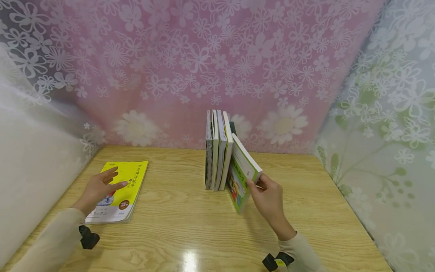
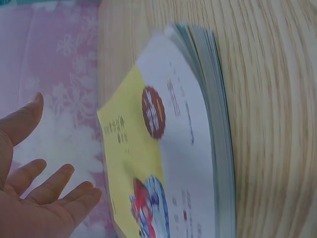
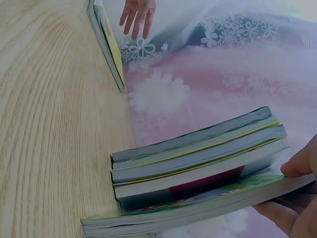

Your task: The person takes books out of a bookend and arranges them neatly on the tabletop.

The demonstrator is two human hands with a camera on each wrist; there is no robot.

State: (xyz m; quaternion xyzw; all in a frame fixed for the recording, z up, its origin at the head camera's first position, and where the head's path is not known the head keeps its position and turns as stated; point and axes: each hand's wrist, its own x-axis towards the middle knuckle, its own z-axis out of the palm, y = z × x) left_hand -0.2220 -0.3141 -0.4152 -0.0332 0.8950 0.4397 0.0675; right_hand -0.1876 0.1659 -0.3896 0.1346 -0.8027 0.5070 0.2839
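Right hand point(image 1: 270, 200) is pinching green book point(image 1: 242, 177), upright books point(image 1: 217, 158) standing leftward; left hand point(image 1: 96, 190) hovering, fingers spread, over yellow book point(image 1: 119, 195).

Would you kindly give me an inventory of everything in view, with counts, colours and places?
Yellow book: 1, yellow and white, flat on the table's left side
Standing books: 4, pale page edges, side by side near mid-table
Green book: 1, green and white, tilted at the row's right end
Table: 1, light wood, beneath the books
Back cloth: 1, pink with white flowers, behind the table
Side cloths: 2, pale and flowered, left and right
Wrist cameras: 2, black, one at each wrist
Sleeves: 2, beige, on both arms
Left hand: 1, bare, over the yellow book
Right hand: 1, bare, pinching the green book
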